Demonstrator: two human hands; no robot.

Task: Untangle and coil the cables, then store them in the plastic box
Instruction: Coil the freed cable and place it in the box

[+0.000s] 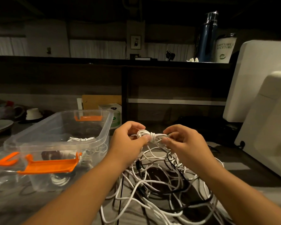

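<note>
Mid-frame, both hands hold a small white coil (pixel 150 136), wrapped tight round its middle. The left hand (pixel 130 140) pinches one end between thumb and curled fingers; the right hand (pixel 183 143) pinches the other. Beneath them a loose tangle (pixel 161 184) of thin white and black cables sprawls across the grey table (pixel 237 167). At left sits the clear box (pixel 105 127) with a glossy orange latch (pixel 49 166) and a stored cable (pixel 81 139) inside.
</note>
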